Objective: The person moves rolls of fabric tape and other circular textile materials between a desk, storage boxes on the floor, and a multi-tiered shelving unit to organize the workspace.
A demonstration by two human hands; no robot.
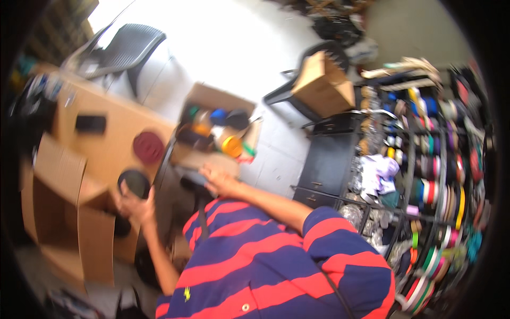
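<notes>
cardboard box (pixel 213 97) holds coloured rolls (pixel 232 146); left grip (pixel 137 206) holds dark roll (pixel 134 183).

Here's the head-worn fisheye, staring down from up top: striped shirt (pixel 255 250) close below, left hand (pixel 137 206) and right hand (pixel 219 181) beyond!

Ribbon/tape stockrm or small workshop, exact type unclear.
R side: blk rack (pixel 410 165) w/ rows of multicol. spools (pixel 427 191), plus clear plastic bags (pixel 350 215); blk drawer unit (pixel 324 159) adj. L side: wood-tone tabletop (pixel 119 127), open cardbd ctn (pixel 95 239) beside it. Ctr: 2nd ctn (pixel 218 95) w/ asst. col. rolls (pixel 232 145). Also: dk plastic chairs (pixel 133 45), one bearing 3rd ctn (pixel 319 80); pale tile flr (pixel 276 154).
</notes>
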